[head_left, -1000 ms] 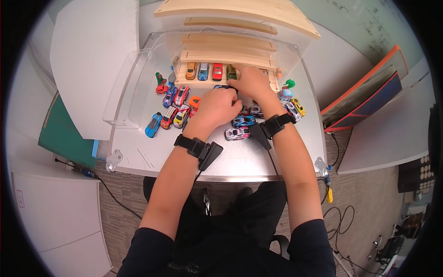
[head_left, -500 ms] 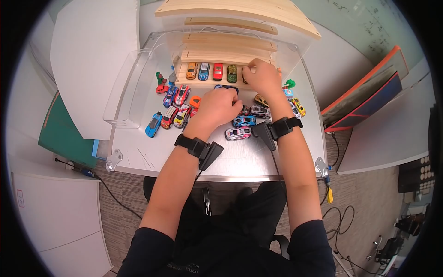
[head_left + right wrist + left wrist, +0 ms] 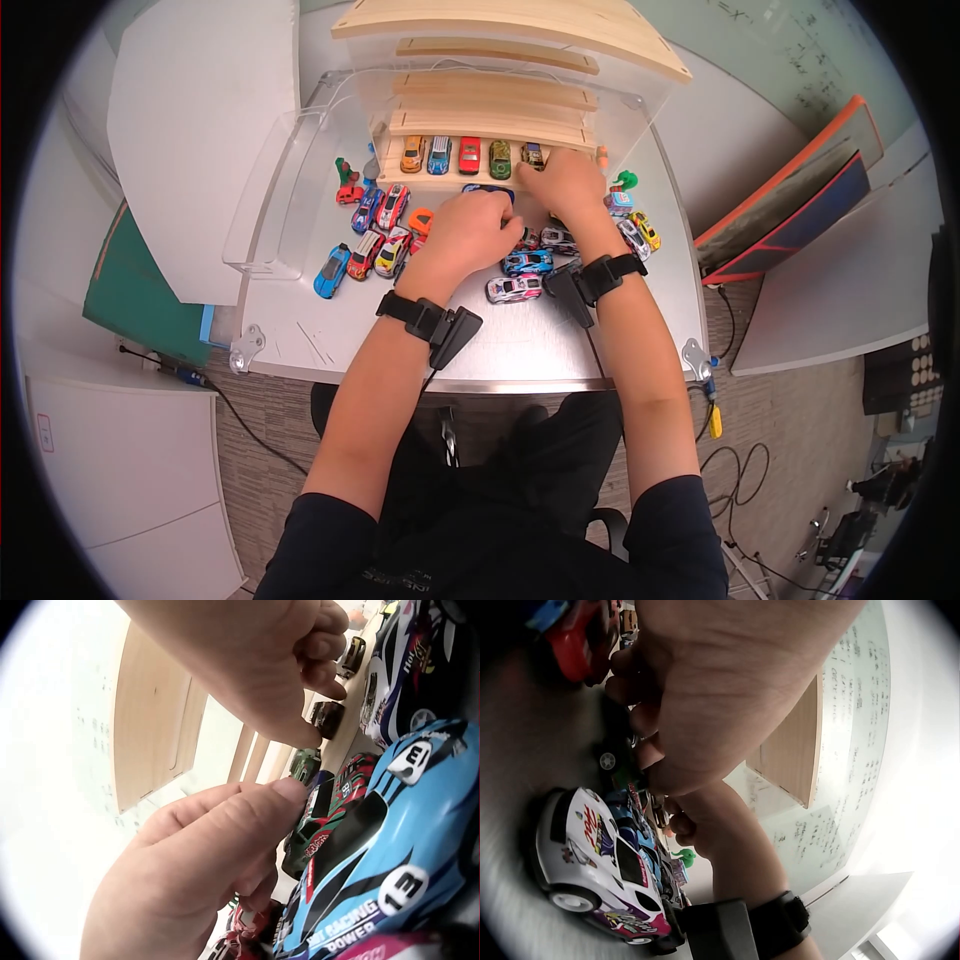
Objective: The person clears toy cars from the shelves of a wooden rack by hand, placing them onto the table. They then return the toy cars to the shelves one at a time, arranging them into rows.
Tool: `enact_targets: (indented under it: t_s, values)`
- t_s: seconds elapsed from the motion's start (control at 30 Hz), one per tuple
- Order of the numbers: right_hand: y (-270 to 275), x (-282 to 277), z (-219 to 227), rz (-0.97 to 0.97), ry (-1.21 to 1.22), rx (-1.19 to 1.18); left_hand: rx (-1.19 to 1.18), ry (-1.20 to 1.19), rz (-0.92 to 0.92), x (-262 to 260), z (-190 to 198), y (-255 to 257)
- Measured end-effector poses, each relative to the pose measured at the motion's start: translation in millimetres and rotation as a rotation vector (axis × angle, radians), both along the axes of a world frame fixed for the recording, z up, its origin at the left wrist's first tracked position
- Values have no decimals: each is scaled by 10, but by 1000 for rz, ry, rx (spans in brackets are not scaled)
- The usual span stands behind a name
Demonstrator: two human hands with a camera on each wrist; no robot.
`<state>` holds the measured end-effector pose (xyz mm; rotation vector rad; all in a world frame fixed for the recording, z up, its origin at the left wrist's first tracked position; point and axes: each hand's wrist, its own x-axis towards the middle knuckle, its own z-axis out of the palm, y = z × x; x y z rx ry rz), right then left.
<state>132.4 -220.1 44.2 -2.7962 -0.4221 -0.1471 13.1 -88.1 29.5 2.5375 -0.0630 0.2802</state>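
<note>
toy car [image 3: 489, 187] — partly hidden by left hand [image 3: 468, 234]

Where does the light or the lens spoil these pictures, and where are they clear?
Head view: the wide lens bows the top shelf board and blackens the corners; glare whitens the tabletop. Left wrist view: background at right blown out, tabletop at lower left blurred, but the white toy car fairly sharp. Right wrist view: left side washed out, the "13" on the blue toy car readable.
</note>
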Motion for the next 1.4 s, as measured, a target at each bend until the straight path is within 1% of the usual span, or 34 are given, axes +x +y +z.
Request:
enact_targets:
  t_s: [0.53, 0.73, 0.8, 0.83, 0.9, 1.03, 1.1, 1.13, 1.2, 1.23, 1.27, 1.3, 1.33, 1.4]
  values:
    - [1, -24, 36, -8, 4, -21, -10, 10, -3, -7, 20, -2]
    - [-107, -68, 143, -20, 38, 43, -13, -1, -2, 1, -4, -4]
    - [-219, -98, 133, -16, -92, 258, -16, 1, 2, -8, 17, -8]
    - [-274, -104, 130, -16, -92, 257, -20, 3, 5, -11, 24, -14]
    - [-387, -115, 123, -72, -142, 366, -15, -4, 6, -11, 13, -11]
    - [-618, -215, 155, -111, -77, 434, -12, -10, -1, 0, -14, -2]
    - [-697, -254, 155, -149, -17, 510, -19, 23, 1, -16, 27, -10]
    - [-728, -255, 132, -156, -19, 512, -29, 55, 7, -19, 50, -16]
    - [-780, -249, 36, -141, -48, 613, -27, 45, 1, -10, 31, -5]
    - [-803, -248, -5, -153, -52, 613, -30, 36, 1, -4, 26, -8]
    - [-817, -246, -47, -125, -60, 641, -30, 37, -13, -4, 23, -20]
    - [-821, -255, -72, -96, -70, 668, -54, 61, 14, -19, 56, -38]
    - [-815, -267, -91, -84, -113, 671, -78, 85, 42, -21, 75, -48]
    - [-813, -277, -89, -88, -107, 631, -69, 88, 29, -9, 72, -48]
